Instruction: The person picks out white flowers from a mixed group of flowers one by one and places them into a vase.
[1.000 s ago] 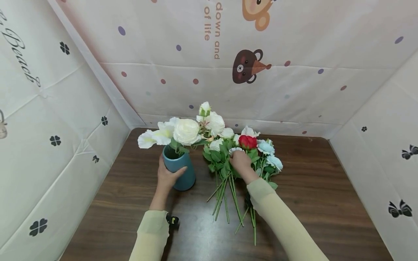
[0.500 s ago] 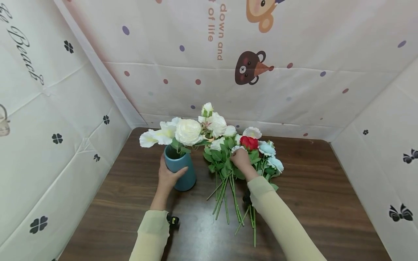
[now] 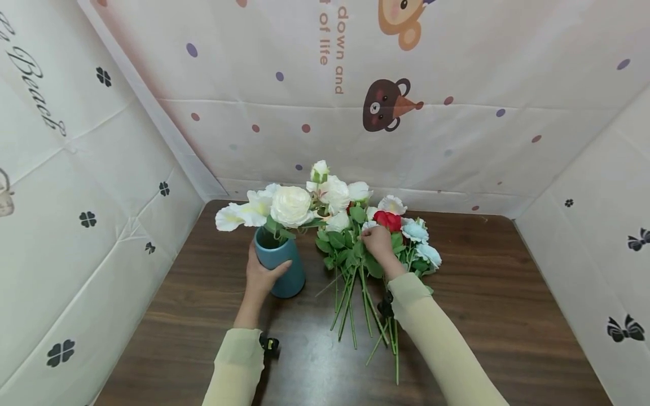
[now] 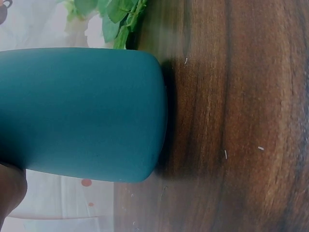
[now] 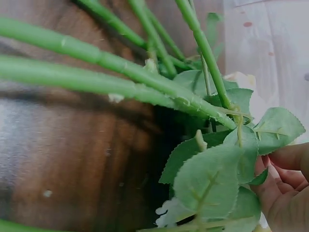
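In the head view my left hand (image 3: pixel 261 276) grips the blue vase (image 3: pixel 288 276), thumb across its front. White flowers (image 3: pixel 291 206) stand in the vase and lean over its rim. In the left wrist view the vase (image 4: pixel 91 113) fills much of the frame, its base on the table. My right hand (image 3: pixel 380 243) pinches a flower stem among leaves in the bunch to the right. In the right wrist view its curled fingers (image 5: pixel 285 186) are against green leaves (image 5: pixel 207 174); the exact grip is partly hidden. Which bloom belongs to that stem I cannot tell.
Loose green stems (image 3: pixel 350 310) spread toward the front of the brown wooden table (image 3: pixel 178 338). A red flower (image 3: pixel 388 220) and light blue flowers (image 3: pixel 427 255) lie just right of my right hand. Printed cloth walls (image 3: pixel 254 73) surround the table's back and sides.
A white bloom at the back of the bunch has risen slightly and some stems have shifted. My right hand has moved a little to the right. My left hand stays on the vase.
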`<action>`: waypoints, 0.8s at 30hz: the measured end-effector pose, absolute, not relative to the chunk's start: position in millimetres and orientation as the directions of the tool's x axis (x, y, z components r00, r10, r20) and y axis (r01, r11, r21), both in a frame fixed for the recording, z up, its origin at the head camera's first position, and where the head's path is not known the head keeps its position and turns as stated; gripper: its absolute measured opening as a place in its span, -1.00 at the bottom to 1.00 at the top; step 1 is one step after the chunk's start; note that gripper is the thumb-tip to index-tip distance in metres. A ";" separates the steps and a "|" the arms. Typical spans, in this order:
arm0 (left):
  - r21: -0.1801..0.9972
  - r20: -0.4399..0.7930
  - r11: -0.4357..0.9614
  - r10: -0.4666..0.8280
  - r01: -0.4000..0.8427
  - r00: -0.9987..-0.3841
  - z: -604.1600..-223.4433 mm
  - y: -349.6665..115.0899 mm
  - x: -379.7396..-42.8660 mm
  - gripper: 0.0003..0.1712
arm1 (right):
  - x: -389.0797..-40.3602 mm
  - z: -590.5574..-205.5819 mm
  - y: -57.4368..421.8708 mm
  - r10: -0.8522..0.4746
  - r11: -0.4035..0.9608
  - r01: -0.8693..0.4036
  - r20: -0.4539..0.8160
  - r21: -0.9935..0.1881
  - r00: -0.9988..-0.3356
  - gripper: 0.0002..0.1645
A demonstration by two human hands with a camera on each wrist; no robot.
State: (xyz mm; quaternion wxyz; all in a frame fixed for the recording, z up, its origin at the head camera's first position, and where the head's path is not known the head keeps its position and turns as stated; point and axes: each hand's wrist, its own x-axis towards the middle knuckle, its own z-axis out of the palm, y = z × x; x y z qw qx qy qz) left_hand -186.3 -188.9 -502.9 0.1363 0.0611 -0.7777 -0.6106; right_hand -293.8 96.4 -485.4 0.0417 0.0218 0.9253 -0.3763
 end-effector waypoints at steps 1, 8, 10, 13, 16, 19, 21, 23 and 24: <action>0.966 0.138 0.248 -0.262 0.072 -0.955 -502.8 -188.8 -186.2 0.19 | -293.9 -483.2 96.8 0.014 0.712 0.069 -0.084 -0.699 -0.996 -0.76; 0.967 0.137 0.244 -0.259 0.072 -0.956 -501.3 -188.3 -185.8 0.21 | -294.6 -466.1 102.1 0.019 0.663 0.031 -0.024 -0.748 -1.000 -0.72; 0.967 0.128 0.248 -0.260 0.062 -0.957 -501.5 -188.5 -185.7 0.21 | -293.9 -460.6 103.2 0.023 0.657 0.014 0.001 -0.754 -1.000 -0.71; 0.966 0.131 0.253 -0.264 0.062 -0.956 -502.2 -189.0 -186.0 0.20 | -292.3 -452.3 102.9 0.049 0.646 0.000 0.041 -0.764 -0.998 -0.72; 0.965 0.132 0.253 -0.265 0.064 -0.955 -502.8 -189.4 -186.1 0.21 | -289.7 -443.2 102.2 0.063 0.620 -0.009 0.062 -0.784 -0.996 -0.73; 0.966 0.133 0.252 -0.263 0.065 -0.956 -503.0 -189.4 -186.1 0.20 | -287.5 -434.9 101.7 0.060 0.598 -0.021 0.071 -0.801 -0.996 -0.72; 0.966 0.129 0.253 -0.264 0.061 -0.956 -503.3 -189.2 -185.8 0.19 | -287.4 -431.0 101.5 0.052 0.590 -0.028 0.073 -0.807 -0.996 -0.71; 0.965 0.129 0.256 -0.262 0.060 -0.956 -503.0 -189.2 -185.9 0.20 | -287.3 -427.4 101.4 0.043 0.590 -0.028 0.066 -0.807 -0.997 -0.69; 0.965 0.127 0.257 -0.262 0.058 -0.957 -502.8 -189.2 -185.8 0.20 | -287.3 -425.8 101.5 0.038 0.590 -0.026 0.060 -0.807 -0.997 -0.69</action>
